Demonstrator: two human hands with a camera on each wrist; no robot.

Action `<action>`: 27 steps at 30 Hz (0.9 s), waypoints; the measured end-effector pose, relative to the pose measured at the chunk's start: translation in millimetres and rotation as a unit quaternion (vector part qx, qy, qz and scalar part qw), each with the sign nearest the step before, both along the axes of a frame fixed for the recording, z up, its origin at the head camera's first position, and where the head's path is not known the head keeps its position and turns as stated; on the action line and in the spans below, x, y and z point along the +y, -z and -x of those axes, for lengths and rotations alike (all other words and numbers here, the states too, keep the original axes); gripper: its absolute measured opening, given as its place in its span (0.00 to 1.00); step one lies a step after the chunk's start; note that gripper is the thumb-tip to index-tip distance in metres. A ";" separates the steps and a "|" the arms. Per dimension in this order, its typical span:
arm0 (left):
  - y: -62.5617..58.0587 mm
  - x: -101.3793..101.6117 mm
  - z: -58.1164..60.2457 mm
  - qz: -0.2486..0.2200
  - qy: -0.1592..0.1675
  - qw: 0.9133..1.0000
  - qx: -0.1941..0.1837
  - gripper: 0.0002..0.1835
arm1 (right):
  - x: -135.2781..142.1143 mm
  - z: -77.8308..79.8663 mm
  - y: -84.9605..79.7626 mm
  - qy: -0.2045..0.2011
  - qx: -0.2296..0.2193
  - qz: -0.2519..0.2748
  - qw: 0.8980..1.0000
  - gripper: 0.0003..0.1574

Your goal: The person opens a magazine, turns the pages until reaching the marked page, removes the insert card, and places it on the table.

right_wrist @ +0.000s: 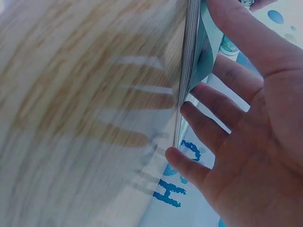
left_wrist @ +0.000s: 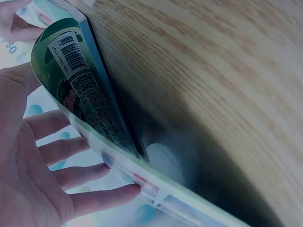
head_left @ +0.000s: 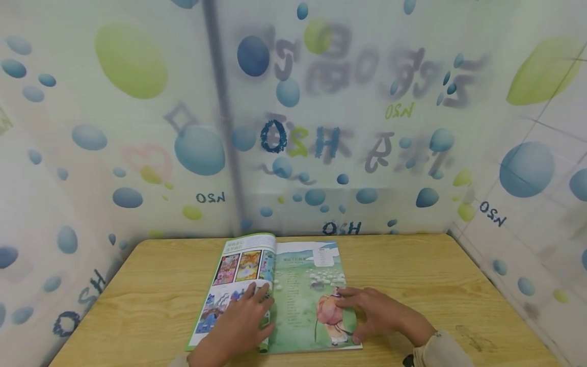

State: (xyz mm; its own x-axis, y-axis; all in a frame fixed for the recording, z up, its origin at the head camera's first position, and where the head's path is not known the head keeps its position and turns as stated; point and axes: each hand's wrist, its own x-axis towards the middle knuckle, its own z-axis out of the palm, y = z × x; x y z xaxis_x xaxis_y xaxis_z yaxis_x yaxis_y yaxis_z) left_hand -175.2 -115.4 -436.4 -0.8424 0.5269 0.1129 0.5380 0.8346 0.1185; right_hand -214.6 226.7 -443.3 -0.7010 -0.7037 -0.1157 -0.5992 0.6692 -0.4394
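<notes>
Magazine [head_left: 293, 290] lies open on the wooden table [head_left: 412, 270], roughly mid-table, toward the person's side. We see framed colour pictures [head_left: 249, 266] on its left page; on the right page, a green scene with a white flock [head_left: 327, 277] and a figure [head_left: 329, 316] with a big pinkish bundle. Left hand [head_left: 238, 321] rests on the left page's lower part, fingers spread and mostly straight; we see no grip. From the left wrist, we see that half curving up off the wood, barcode [left_wrist: 74, 56] showing on the green back cover. Right hand [head_left: 382, 312] is at the right page's lower outer edge, fingers extended and apart, touching the page edges; we can't tell if thumb and index pinch a sheet. Pale sleeve [head_left: 442, 351] at the right wrist. Behind the table, we have a pale sheet [head_left: 293, 214] with blue and green dots and mirrored H2O lettering [head_left: 300, 141].
</notes>
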 end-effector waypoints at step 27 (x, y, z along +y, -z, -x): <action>4.6 13.8 -11.0 0.071 0.009 0.995 0.065 0.51 | -8.8 2.5 -2.0 0.026 0.036 0.020 0.999 0.42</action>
State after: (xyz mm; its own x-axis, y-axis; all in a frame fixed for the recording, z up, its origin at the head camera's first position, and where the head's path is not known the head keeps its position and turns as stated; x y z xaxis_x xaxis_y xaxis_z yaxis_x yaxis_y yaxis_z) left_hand -164.2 -101.6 -441.0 -0.8155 0.5608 0.1428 0.5565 0.8277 -0.0722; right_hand -217.1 217.9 -441.3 -0.7423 -0.6691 -0.0361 -0.5952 0.6831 -0.4232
